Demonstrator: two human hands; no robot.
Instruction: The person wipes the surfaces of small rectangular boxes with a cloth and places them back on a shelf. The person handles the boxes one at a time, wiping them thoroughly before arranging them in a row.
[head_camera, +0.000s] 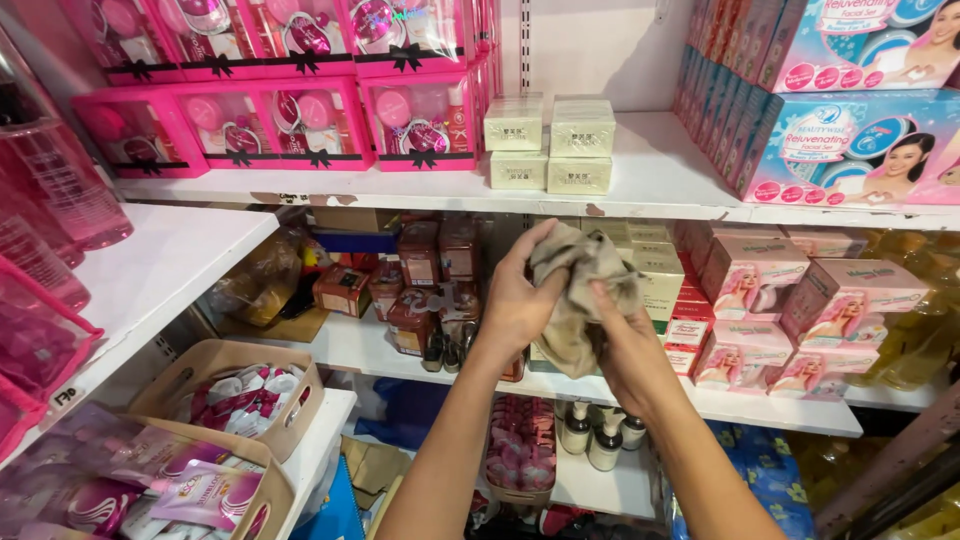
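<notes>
A crumpled beige cloth (580, 300) hangs between both my hands in front of the middle shelf. My left hand (515, 300) grips its left side, thumb up along the top fold. From below right, my right hand (628, 345) closes on the cloth, fingers pressed into it. Directly behind the cloth stand cream-coloured small boxes (655, 270) and brown jars (420, 255) on the middle shelf (350, 345).
Pink gift boxes (300, 110) with black bows fill the upper left shelf. Stacked cream boxes (550, 145) sit on the white top shelf (660, 170). Pink cartons (790, 300) stand at right, blue-pink boxes (850, 140) above. A beige basket (225, 370) of sachets sits lower left.
</notes>
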